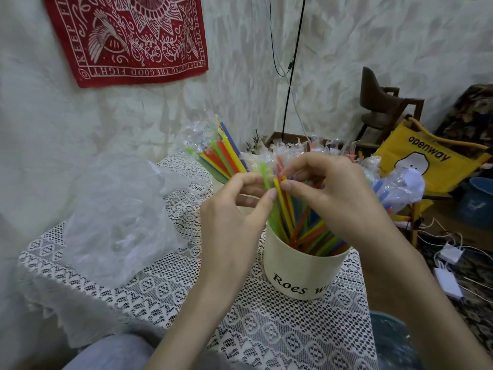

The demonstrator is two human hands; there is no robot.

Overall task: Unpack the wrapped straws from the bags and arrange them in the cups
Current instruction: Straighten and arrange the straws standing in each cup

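A cream cup [301, 273] lettered "Roes" stands on the lace-covered table [165, 287], filled with colourful wrapped straws [309, 231]. My left hand [234, 209] and my right hand [330, 193] meet above the cup, and both pinch the upper ends of a few yellow, green and orange straws [280, 193]. Behind my hands a second bunch of wrapped straws [221, 153] sticks up and leans left; whatever holds it is hidden. More wrapped straws [392, 188] spread out to the right behind my right hand.
A crumpled clear plastic bag [114, 217] lies on the table's left part. A yellow "openway" bag [426, 161] hangs on a chair at right, a dark chair [381, 105] behind it. Chargers and cables [448, 265] lie on the floor, with a blue tub [477, 201] nearby.
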